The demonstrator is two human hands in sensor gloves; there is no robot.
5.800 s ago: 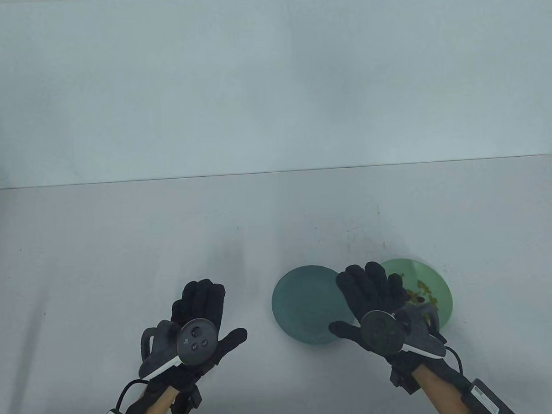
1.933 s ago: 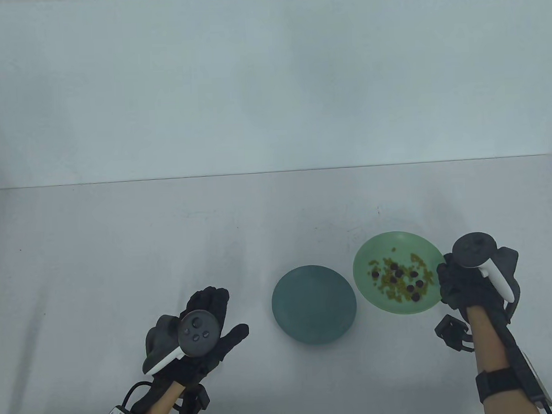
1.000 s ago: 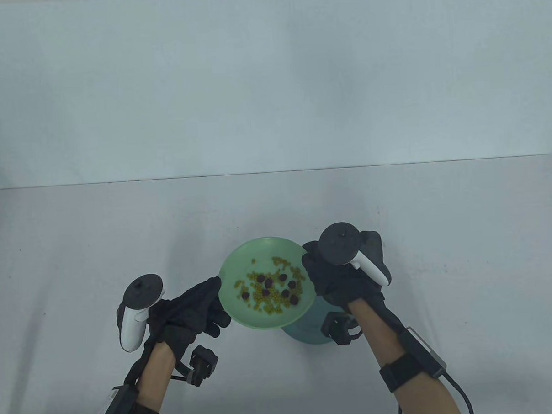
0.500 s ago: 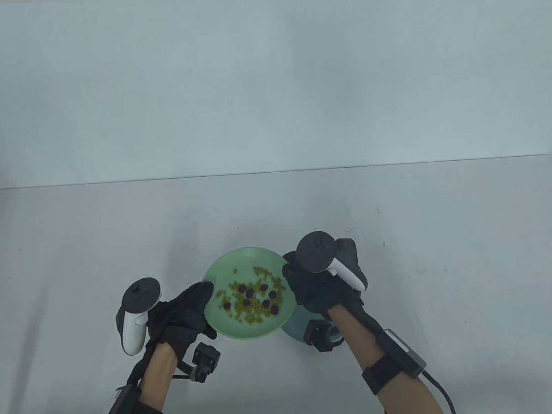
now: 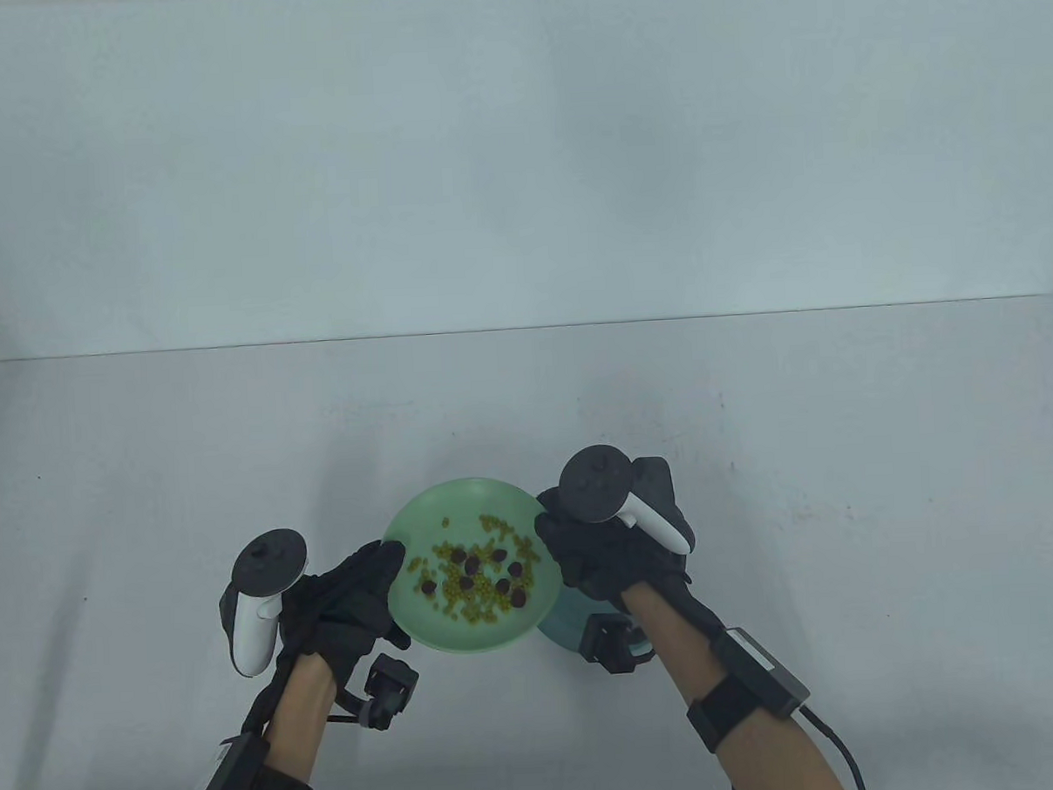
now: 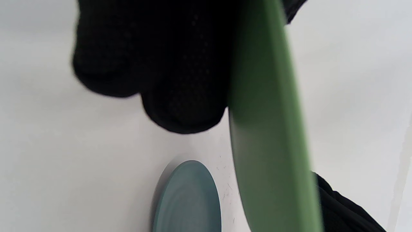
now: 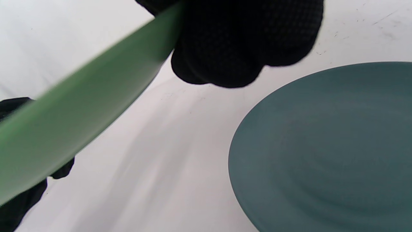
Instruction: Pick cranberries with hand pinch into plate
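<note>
We are holding the light green plate (image 5: pixel 414 622) of cranberries (image 5: pixel 469 582) up between both hands, above the table (image 5: pixel 146 481).

We are gripping its left rim with our left hand (image 5: pixel 348 599) and its right rim with our right hand (image 5: pixel 608 557), fingers curling under the edge in both wrist views. The dark cranberries are lying in the middle of the plate, mixed among small yellow-green kernels (image 5: pixel 497 523). The dark teal plate (image 5: pixel 558 629) is resting on the table just to the right, partly hidden under the green plate and our right wrist; the right wrist view is showing it bare. A tracker (image 5: pixel 256 599) is sitting on the back of our left hand, and another tracker (image 5: pixel 622 495) on our right.
</note>
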